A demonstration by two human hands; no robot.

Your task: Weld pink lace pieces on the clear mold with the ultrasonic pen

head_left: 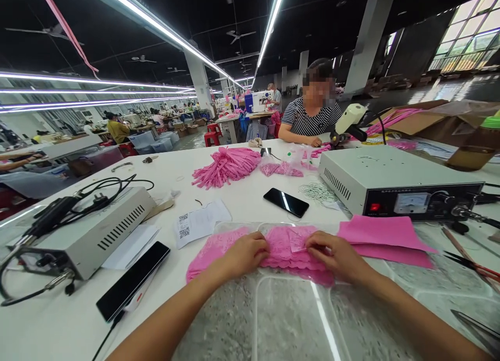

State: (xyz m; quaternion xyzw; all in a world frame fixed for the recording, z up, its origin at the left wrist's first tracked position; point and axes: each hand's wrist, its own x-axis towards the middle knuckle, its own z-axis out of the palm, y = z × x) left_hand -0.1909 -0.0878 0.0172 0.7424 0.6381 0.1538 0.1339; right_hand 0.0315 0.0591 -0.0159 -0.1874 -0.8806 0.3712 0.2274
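Both grips, left hand (247, 254) and right hand (336, 252), pinch the layered pink lace (279, 244).

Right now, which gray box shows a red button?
The right box, behind pink sheets: red button on its front. The left box shows none.

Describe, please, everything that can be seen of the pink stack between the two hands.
The pink stack looks like thin, lace-like fabric in several layers, with wavy, scalloped edges showing at the front. It lies flat on a glossy, grey-mottled surface. A small, paler-looking patch shows on top, towards the right. The left hand has its fingertips at the left side, the right hand at the right; how firmly they grip is unclear.
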